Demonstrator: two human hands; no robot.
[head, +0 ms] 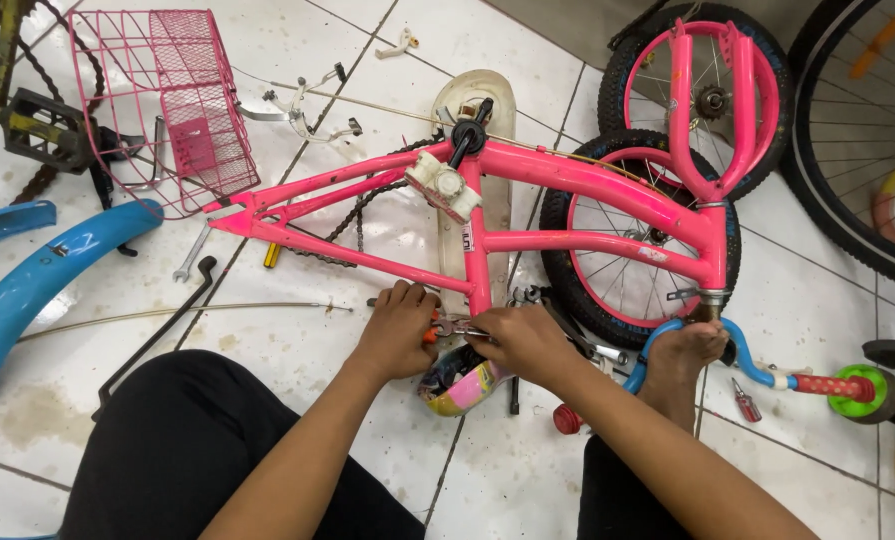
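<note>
Pink bike frame (567, 185) flat on floor, upside down. Steel, stiff, bit heavy; grab by tubes. My left hand (399, 330) pinches seat clamp, right hand (527, 340) closed on spanner (457, 327).

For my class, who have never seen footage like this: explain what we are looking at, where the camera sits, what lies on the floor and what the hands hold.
One camera, worn on a person's head, looks down at their own two bare hands. A pink child's bicycle frame lies on the white tiled floor. Around it lie a pink wire basket, a blue plastic mudguard and a small spoked wheel. The left hand and right hand meet at a metal tool by the seat tube; exactly which hand grips it is unclear.
</note>
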